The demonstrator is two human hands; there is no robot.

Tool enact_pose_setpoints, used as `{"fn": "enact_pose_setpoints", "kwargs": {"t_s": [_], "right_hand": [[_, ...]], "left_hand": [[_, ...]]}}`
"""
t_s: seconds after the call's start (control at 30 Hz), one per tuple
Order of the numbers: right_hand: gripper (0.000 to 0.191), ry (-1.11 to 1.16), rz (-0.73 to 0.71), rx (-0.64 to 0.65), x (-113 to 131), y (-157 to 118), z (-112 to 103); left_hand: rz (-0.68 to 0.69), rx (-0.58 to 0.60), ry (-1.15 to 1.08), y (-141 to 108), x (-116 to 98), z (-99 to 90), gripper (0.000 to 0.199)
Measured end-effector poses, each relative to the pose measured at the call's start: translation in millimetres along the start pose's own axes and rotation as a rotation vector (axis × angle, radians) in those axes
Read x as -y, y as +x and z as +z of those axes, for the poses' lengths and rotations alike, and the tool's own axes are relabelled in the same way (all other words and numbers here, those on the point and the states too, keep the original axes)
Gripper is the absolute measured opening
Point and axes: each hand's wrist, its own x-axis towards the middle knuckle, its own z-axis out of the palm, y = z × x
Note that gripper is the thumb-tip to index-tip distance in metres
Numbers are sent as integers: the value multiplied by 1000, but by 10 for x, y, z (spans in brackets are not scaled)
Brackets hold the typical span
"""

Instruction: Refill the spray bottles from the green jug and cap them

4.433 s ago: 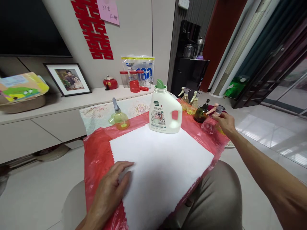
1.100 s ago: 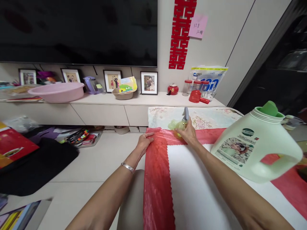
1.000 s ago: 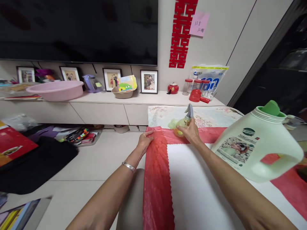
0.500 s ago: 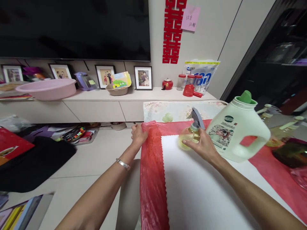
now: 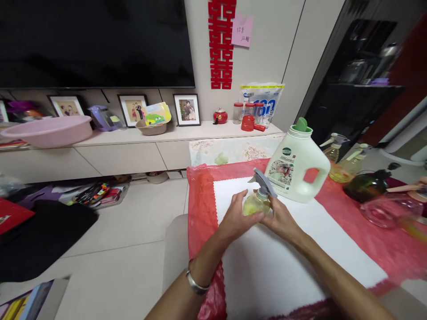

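A clear spray bottle (image 5: 254,205) with yellowish liquid and a grey trigger head (image 5: 265,183) is held above the white sheet. My left hand (image 5: 235,218), a silver bangle on its wrist, wraps the bottle's left side. On the other side my right hand (image 5: 280,218) grips it, and both thumbs meet at the front. Just behind to the right stands a large pale green jug (image 5: 293,164) with a handle and a green piece in its mouth. The white sheet (image 5: 267,266) with a scalloped edge lies over red plastic film (image 5: 202,200).
More spray bottles (image 5: 353,162) and a dark bottle (image 5: 368,184) stand at the right, beside a pink clear bottle (image 5: 383,211). Along the back, a cabinet (image 5: 126,149) carries a pink basin (image 5: 50,129), framed photos, red-lidded jars (image 5: 238,113) and a red pot (image 5: 220,116).
My left hand has left the red film's corner and come to the spray bottle. The bottle, in my right hand, is now between both hands. The camera view has turned rightward.
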Motion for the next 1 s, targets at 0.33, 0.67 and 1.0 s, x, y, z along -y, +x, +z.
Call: {"fn": "enact_pose_setpoints", "kwargs": {"t_s": [0.33,0.67,1.0], "right_hand": [[80,192,36,-89,-26,-247,-201],[88,137,-31,-465,159,43,134],[101,150,-23,-441,201,48,131]], "left_hand": [[131,-177,139,13,208,323,72],[260,-261,285,55,419,475,88],[281,-311,337,64,383,476,81]]}}
